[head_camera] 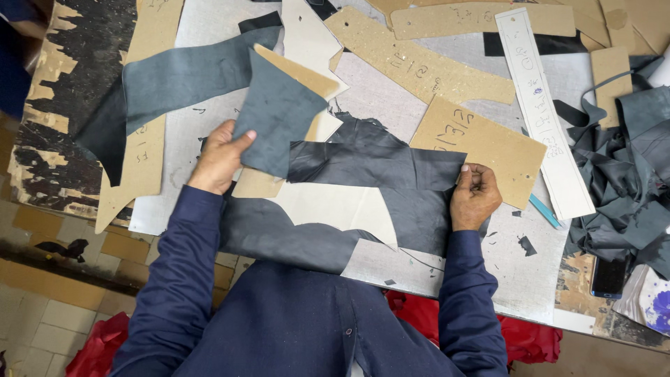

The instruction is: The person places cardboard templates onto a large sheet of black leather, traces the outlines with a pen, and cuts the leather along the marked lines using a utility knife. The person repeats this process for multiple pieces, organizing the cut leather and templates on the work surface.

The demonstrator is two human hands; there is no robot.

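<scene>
My left hand [220, 157] grips a cut grey fabric piece [278, 115] together with a brown cardboard pattern [303, 73] behind it, lifted over the table. My right hand [474, 195] is closed, pinching the right edge of a dark grey cloth [377, 167] spread flat on the white work surface [520, 269]. A cream pattern sheet [335, 208] lies over the cloth near my body. A brown cardboard template [481, 143] rests just above my right hand.
Long cardboard patterns [419, 63] and a white paper strip [541, 105] lie at the back. A heap of grey fabric scraps [628, 174] sits at the right, a phone [609, 276] near the edge. A large grey fabric piece [181, 77] lies at left. Red cloth [530, 338] hangs below the table.
</scene>
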